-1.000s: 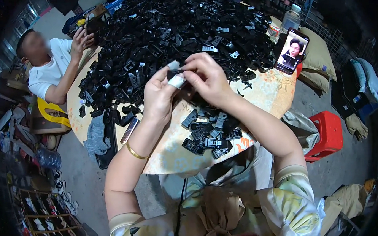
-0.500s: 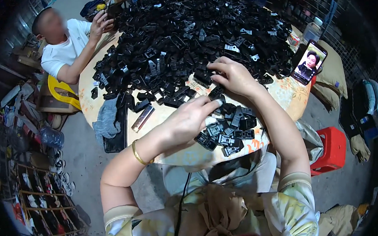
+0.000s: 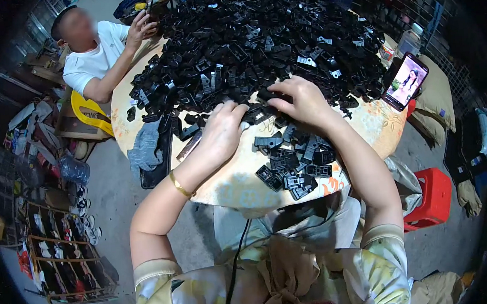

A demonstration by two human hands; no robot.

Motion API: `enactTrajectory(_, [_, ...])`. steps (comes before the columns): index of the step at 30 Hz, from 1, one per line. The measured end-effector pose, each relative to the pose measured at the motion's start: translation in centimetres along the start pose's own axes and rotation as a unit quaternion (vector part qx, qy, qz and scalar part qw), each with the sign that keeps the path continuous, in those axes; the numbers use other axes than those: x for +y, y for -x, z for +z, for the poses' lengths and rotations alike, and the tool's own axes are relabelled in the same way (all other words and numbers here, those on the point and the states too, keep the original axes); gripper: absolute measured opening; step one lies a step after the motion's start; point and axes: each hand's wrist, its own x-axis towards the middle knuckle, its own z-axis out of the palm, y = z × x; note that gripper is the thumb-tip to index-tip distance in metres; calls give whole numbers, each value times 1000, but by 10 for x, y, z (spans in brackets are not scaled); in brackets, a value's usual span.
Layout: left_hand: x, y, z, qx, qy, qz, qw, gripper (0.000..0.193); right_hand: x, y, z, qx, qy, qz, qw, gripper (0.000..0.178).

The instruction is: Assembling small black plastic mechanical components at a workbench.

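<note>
A large heap of black plastic parts [image 3: 237, 46] covers most of the round table. My right hand [image 3: 304, 101] is at the heap's near edge, its thumb and fingers closed round a black plastic part [image 3: 264, 95]. Left of it, my left hand [image 3: 222, 130] reaches to the heap's edge with bent fingers pressed together among the parts; what they grip, if anything, is hidden. A pale wrap shows on one of its fingers. Between my forearms, near the table's front edge, lies a smaller group of black clip-like parts [image 3: 294, 163].
A phone [image 3: 405, 82] with a lit screen stands at the right, before a clear bottle [image 3: 410, 40]. By my left forearm lie a grey cloth [image 3: 145, 147] and a dark tray. Another person [image 3: 95, 55] sits far left. A red stool [image 3: 429, 199] stands right.
My left hand has moved left and away from me, off the small group to the heap's edge. My right hand stays near the same spot. The phone's picture has changed.
</note>
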Motion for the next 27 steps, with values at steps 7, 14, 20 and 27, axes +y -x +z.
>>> enactTrajectory(7, [12, -31, 17, -14, -22, 9, 1000, 22, 17, 1, -8, 81, -25, 165, 983, 21])
enactTrajectory(14, [21, -56, 15, -34, -105, 69, 991, 16, 28, 0, -9, 169, 16, 118, 978, 24])
enactTrajectory(20, [15, -65, 25, -55, -91, 36, 994, 16, 21, -1, -8, 156, 1, 124, 980, 19])
enactTrajectory(27, [15, -70, 17, 103, 123, -28, 987, 20, 15, 2, -3, 69, -139, 108, 982, 40])
